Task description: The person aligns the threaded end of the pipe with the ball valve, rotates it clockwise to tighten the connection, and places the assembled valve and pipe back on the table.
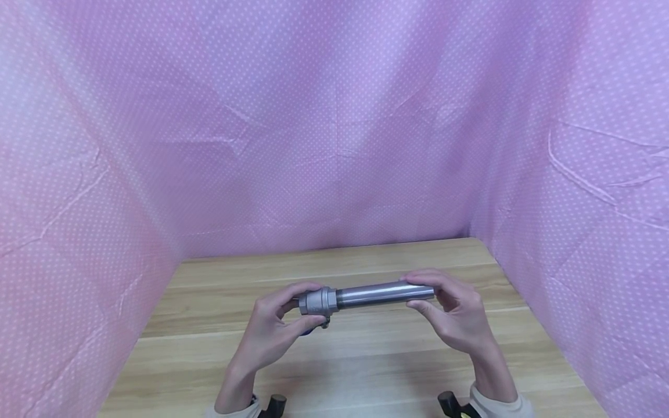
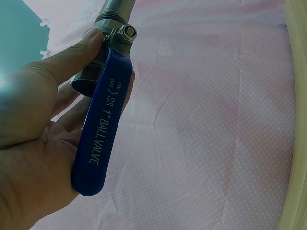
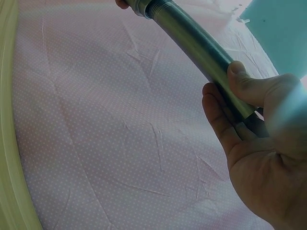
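My left hand (image 1: 274,325) grips a steel ball valve (image 1: 319,301) between thumb and fingers. The valve's long blue lever (image 2: 103,124), lettered "SS 1" BALL VALVE", runs back along the palm in the left wrist view. A steel pipe (image 1: 376,294) with threads by the valve sits in line with the valve's right end, and a few thread turns show outside it. Around the pipe's plain far end, my right hand (image 1: 457,310) pinches with thumb below and fingers above in the head view. Both pieces are held level over the table, slightly higher at the right.
A wood-grain table (image 1: 355,371) lies under the hands. Pink dotted cloth (image 1: 334,128) hangs at the back and along both sides. Black camera mounts (image 1: 276,405) show near each wrist at the front.
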{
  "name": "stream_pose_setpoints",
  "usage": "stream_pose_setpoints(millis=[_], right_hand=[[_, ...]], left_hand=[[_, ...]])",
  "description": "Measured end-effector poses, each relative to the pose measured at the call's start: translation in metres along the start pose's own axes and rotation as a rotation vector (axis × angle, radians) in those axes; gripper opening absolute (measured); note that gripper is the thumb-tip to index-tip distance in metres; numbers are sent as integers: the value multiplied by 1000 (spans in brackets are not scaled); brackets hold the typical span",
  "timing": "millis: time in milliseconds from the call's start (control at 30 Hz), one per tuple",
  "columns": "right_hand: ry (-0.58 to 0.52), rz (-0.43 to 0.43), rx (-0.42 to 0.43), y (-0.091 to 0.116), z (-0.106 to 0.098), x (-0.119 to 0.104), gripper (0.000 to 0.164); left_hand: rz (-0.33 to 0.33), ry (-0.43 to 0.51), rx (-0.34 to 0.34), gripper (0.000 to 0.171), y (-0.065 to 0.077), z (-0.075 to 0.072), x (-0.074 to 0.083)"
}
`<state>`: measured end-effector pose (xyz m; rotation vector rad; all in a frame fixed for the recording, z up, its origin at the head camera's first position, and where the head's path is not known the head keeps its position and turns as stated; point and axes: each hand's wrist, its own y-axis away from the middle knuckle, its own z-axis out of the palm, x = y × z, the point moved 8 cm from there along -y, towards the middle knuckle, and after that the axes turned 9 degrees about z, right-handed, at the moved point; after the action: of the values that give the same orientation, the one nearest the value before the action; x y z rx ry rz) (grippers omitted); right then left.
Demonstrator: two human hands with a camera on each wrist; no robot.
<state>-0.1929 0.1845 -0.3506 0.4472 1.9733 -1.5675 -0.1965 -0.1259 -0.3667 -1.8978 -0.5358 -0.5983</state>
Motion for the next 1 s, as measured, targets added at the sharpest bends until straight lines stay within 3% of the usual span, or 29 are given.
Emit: stream_pose_setpoints(millis=[733,1000], right_hand=[[-7,37,-4,-1,2,4,55],[9,70,44,-1,0,8,46]], left_hand=[[23,-7,1,57,0,0,3],[43,-19,9,58,0,-1,3]])
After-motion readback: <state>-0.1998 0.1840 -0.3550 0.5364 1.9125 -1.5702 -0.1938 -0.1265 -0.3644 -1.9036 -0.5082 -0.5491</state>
